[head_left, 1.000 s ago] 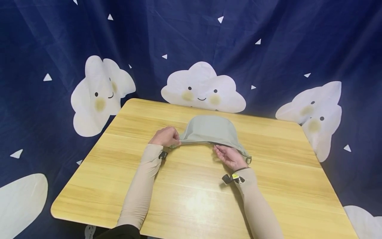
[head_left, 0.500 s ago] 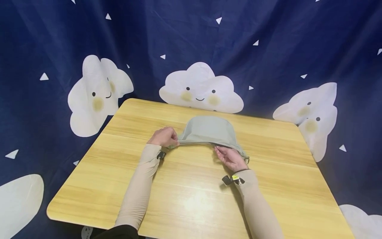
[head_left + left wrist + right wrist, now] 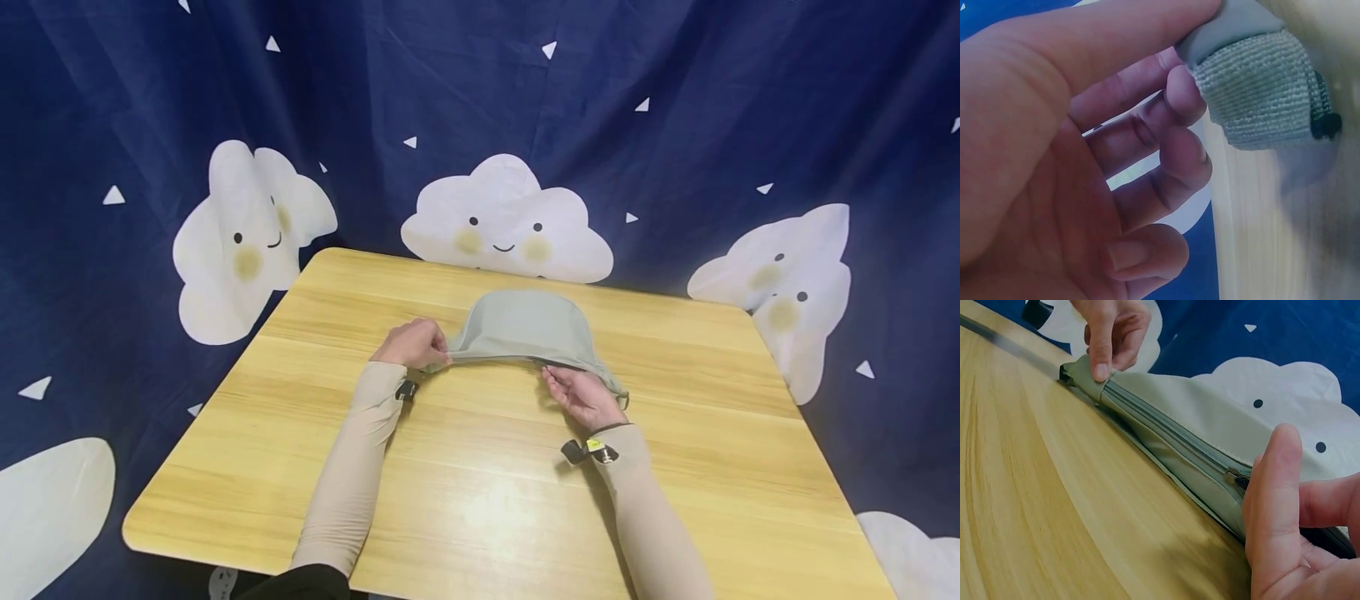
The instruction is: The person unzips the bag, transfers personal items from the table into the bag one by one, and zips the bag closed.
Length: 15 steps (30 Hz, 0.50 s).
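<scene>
A pale grey-green waist bag (image 3: 528,321) stands on the wooden table, its zipped edge facing me. My left hand (image 3: 411,343) pinches the bag's left end between thumb and index finger, the other fingers loosely bent; ribbed webbing (image 3: 1257,94) hangs from that end in the left wrist view. At the right part of the zipper (image 3: 1172,434), my right hand (image 3: 585,398) holds the zip pull (image 3: 1242,482), mostly hidden behind its thumb. Teeth are joined from the left end up to the slider, and a dark gap (image 3: 1329,540) shows beyond it.
The wooden table (image 3: 465,467) has rounded corners, and its far edge lies just behind the bag. A dark blue curtain (image 3: 480,75) with white clouds hangs around it. A small strap buckle (image 3: 624,401) sticks out at the bag's right end.
The head view has shifted slightly. Both hands keep their hold on the bag, and the bag and zipper look almost the same.
</scene>
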Tool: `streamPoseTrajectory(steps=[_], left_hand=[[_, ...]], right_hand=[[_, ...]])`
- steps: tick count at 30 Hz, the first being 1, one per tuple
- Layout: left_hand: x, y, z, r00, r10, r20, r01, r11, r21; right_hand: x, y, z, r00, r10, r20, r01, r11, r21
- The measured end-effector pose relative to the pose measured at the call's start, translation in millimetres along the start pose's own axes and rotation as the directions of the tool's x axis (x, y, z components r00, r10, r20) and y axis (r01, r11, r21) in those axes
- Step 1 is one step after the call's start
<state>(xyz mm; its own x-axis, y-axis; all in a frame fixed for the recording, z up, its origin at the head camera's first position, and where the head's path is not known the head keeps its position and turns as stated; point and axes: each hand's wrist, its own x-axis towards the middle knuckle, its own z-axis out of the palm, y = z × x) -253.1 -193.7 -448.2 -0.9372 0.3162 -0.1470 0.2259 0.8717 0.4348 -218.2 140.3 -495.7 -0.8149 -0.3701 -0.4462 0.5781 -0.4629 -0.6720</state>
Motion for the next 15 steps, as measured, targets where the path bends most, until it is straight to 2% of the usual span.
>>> streamPoseTrajectory(steps=[15], left_hand=[[0.0,-1.6,0.4,1.000,-0.001,0.006,0.001,1.000,-0.015]], right_hand=[[-3.3,0.2,-1.5,1.000,-0.004,-0.022,0.003,1.000,-0.025]])
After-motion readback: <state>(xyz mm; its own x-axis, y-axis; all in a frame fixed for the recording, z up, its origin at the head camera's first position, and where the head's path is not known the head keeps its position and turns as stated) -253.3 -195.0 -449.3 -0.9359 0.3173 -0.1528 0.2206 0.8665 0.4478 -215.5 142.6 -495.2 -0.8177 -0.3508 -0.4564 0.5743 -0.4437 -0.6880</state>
